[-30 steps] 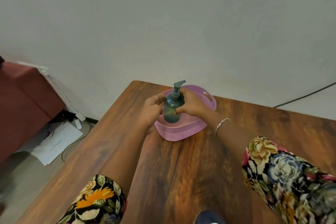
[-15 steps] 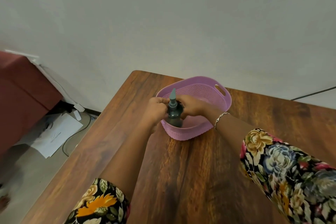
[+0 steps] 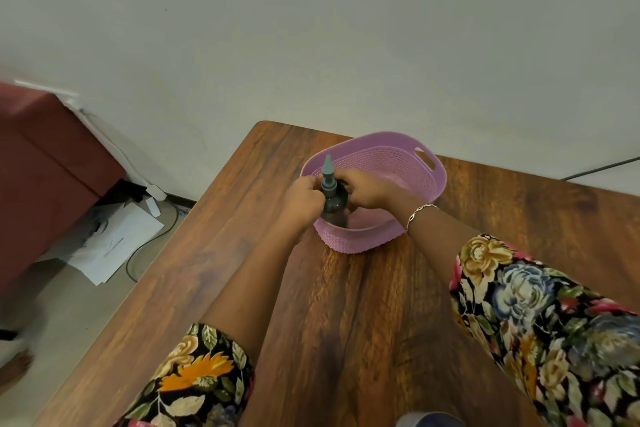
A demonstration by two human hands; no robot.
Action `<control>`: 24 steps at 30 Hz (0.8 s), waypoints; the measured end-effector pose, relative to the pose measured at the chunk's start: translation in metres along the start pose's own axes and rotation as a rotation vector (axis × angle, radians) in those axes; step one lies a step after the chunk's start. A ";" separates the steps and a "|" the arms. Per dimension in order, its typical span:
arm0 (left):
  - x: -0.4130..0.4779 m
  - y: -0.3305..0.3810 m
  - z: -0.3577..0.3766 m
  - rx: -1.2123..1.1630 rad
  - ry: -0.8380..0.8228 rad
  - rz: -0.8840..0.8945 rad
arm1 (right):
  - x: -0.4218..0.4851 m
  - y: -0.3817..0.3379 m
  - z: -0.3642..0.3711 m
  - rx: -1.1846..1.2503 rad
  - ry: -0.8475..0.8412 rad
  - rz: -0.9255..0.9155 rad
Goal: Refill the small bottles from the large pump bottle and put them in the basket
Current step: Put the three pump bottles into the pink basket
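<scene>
Hands meet at the centre of the frame, where a person's left hand (image 3: 304, 199) and right hand (image 3: 369, 189) both curl their fingers round the dark teal pump bottle (image 3: 333, 204), gripping it at the shoulder just below the pump head (image 3: 327, 168). The bottle stands upright, its lower part hidden behind the near wall of the purple basket (image 3: 381, 138) at the basket's left end, so it appears to sit inside the basket rather than beside it. The two-handed hold, one hand on each side of the neck, looks suited to steadying the body while the pump collar is turned or the bottle is lifted clear; which of these is under way cannot be told. No small bottles can be made out, which suggests the refilling is at an early step. A thin bracelet (image 3: 420, 210) circles the right wrist, and floral sleeves (image 3: 540, 315) fill the lower corners. The basket rests on a dark wooden table (image 3: 346, 305) set close to a plain pale wall (image 3: 346, 28). At the left of the frame, off the table, a maroon-covered piece of furniture (image 3: 45, 166) stands beside loose white papers (image 3: 114, 243) and a dark cable (image 3: 145, 250) on the floor
</scene>
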State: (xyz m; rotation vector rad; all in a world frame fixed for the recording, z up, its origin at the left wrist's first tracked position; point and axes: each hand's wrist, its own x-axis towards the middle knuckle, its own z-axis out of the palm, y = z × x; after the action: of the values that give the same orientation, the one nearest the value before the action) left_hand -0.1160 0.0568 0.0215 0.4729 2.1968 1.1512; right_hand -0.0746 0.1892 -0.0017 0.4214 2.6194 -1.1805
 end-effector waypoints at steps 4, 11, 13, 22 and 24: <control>-0.009 -0.004 0.005 -0.023 0.047 0.031 | -0.013 0.001 -0.006 0.012 0.065 -0.018; -0.043 -0.003 0.017 -0.053 0.148 0.115 | -0.067 0.001 -0.038 -0.274 0.124 -0.095; -0.055 -0.006 0.024 -0.033 0.144 0.153 | -0.092 -0.002 -0.044 -0.306 0.120 -0.110; -0.110 -0.039 0.063 -0.034 -0.026 0.243 | -0.203 0.012 -0.033 -0.366 -0.083 -0.147; -0.126 -0.045 0.071 -0.065 -0.094 0.130 | -0.216 0.020 -0.022 -0.351 -0.147 -0.153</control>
State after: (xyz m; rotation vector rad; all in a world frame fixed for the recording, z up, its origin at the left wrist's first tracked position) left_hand 0.0242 0.0045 -0.0028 0.6375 2.0667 1.2389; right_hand 0.1317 0.1835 0.0700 0.0645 2.6894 -0.7324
